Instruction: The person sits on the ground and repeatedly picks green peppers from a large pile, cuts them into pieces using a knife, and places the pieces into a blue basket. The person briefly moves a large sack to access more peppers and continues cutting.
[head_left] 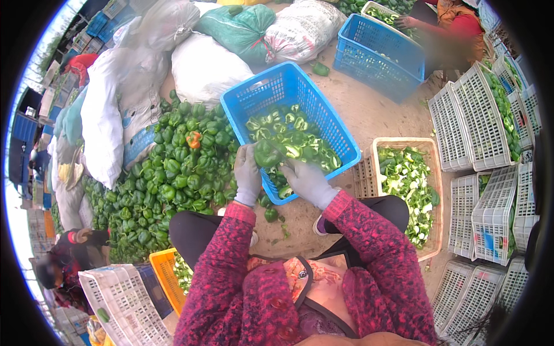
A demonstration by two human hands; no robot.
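My left hand (pixel 247 174), in a grey glove, grips a whole green bell pepper (pixel 267 153) over the near rim of a blue plastic crate (pixel 340 134). My right hand (pixel 306 180), also gloved, touches the same pepper from the right. Whether it holds a tool is hidden. The crate holds several cut green pepper pieces (pixel 294 138). A big heap of whole green peppers (pixel 176 173) lies on the ground to my left, one orange pepper (pixel 194 139) among them.
A cream crate (pixel 434 190) of pepper scraps stands at my right. White crates (pixel 479 127) are stacked further right. Full sacks (pixel 208 63) lie behind the heap. Another blue crate (pixel 381 55) and a seated person (pixel 456 29) are at the back, another person (pixel 69 259) at lower left.
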